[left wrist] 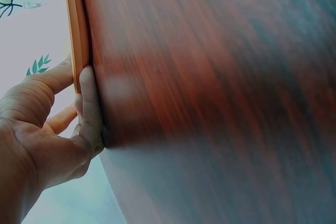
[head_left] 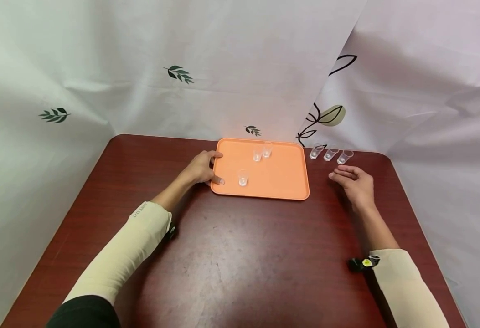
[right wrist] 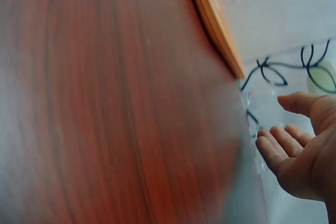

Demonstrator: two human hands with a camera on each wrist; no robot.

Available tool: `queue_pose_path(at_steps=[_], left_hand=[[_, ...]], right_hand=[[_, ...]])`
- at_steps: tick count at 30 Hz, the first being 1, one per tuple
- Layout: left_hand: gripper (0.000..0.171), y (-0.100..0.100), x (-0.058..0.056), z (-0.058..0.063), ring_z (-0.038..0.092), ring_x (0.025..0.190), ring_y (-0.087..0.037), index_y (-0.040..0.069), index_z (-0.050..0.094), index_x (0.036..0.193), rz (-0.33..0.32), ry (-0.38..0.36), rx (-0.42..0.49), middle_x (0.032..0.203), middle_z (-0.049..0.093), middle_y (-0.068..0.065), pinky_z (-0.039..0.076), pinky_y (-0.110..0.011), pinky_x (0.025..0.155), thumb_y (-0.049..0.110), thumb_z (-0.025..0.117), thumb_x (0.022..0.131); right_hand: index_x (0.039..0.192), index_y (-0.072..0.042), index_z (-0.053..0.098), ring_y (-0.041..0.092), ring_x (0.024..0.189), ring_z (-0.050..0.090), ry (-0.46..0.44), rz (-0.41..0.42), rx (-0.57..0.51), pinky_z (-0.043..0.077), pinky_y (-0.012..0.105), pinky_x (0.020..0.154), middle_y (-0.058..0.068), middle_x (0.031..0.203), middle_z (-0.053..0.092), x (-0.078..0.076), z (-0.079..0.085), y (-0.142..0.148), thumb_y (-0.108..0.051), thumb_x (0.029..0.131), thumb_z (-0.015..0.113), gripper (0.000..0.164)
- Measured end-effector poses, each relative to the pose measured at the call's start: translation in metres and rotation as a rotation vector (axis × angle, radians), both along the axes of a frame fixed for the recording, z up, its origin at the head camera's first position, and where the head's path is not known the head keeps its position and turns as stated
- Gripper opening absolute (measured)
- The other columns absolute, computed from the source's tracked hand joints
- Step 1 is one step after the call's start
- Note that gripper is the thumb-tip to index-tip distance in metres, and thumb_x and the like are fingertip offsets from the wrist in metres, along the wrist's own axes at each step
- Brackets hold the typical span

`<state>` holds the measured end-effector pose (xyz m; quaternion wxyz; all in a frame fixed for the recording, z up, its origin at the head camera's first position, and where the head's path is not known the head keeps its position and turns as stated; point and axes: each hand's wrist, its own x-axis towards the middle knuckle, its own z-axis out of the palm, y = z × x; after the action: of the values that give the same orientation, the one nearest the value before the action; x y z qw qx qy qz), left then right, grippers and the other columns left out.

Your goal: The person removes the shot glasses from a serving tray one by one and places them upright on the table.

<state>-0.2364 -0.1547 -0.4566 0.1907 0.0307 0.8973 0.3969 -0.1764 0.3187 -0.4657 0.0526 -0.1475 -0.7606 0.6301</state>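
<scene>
An orange tray (head_left: 276, 175) lies near the back of the table. My left hand (head_left: 201, 167) grips its left edge, thumb on the near left corner; the left wrist view shows the fingers around the tray's rim (left wrist: 76, 30). Standing on the tray are a clear plastic cup (head_left: 243, 178) near the front and two more, a cup (head_left: 257, 155) and a cup (head_left: 267, 149), close together at the back. Right of the tray, three clear cups stand in a row: one (head_left: 316, 151), another (head_left: 330, 153) and a third (head_left: 345, 156). Just in front of them my right hand (head_left: 355, 184) hovers, holding nothing.
A dark reddish wooden table (head_left: 240, 255) with rounded back corners carries everything. White curtains (head_left: 141, 45) printed with leaves hang right behind it and along both sides. A small black device (head_left: 358, 264) is strapped at the right sleeve.
</scene>
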Motion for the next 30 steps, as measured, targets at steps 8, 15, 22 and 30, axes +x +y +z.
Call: queue_pose_path(at_steps=[8,15,22,30], left_hand=[[0.098,0.0,0.001,0.001,0.07,0.086,-0.026,0.01,0.053,0.167,0.011,-0.002,0.015,0.144,0.051,-0.022,0.07,-0.033,0.064,0.001,0.101,0.082],[0.098,-0.001,0.001,0.0,0.07,0.086,-0.027,0.01,0.053,0.167,0.007,-0.007,0.028,0.143,0.051,-0.022,0.071,-0.034,0.064,0.001,0.101,0.082],[0.098,-0.003,0.0,-0.001,0.07,0.089,-0.028,0.01,0.052,0.167,0.002,-0.004,0.027,0.143,0.053,-0.022,0.07,-0.033,0.065,0.001,0.101,0.082],[0.098,-0.001,-0.001,-0.002,0.07,0.09,-0.027,0.011,0.052,0.168,0.009,-0.014,0.023,0.145,0.052,-0.021,0.07,-0.033,0.065,0.001,0.101,0.083]], right_hand=[[0.131,0.001,0.073,-0.008,0.094,0.078,0.059,0.118,0.039,0.064,0.01,0.085,-0.02,0.098,0.081,0.004,0.004,-0.042,-0.01,0.094,0.092,0.043],[0.139,0.014,0.068,-0.004,0.096,0.08,0.107,0.204,0.001,0.067,0.014,0.088,-0.004,0.11,0.084,0.008,0.002,-0.075,-0.005,0.095,0.09,0.053],[0.141,0.014,0.066,-0.002,0.1,0.079,0.097,0.297,-0.038,0.068,0.019,0.093,0.024,0.127,0.08,0.008,-0.003,-0.105,-0.003,0.096,0.089,0.054],[0.139,0.01,0.07,0.001,0.101,0.079,0.069,0.383,-0.037,0.067,0.016,0.09,0.035,0.135,0.075,0.005,-0.009,-0.135,-0.003,0.093,0.091,0.052]])
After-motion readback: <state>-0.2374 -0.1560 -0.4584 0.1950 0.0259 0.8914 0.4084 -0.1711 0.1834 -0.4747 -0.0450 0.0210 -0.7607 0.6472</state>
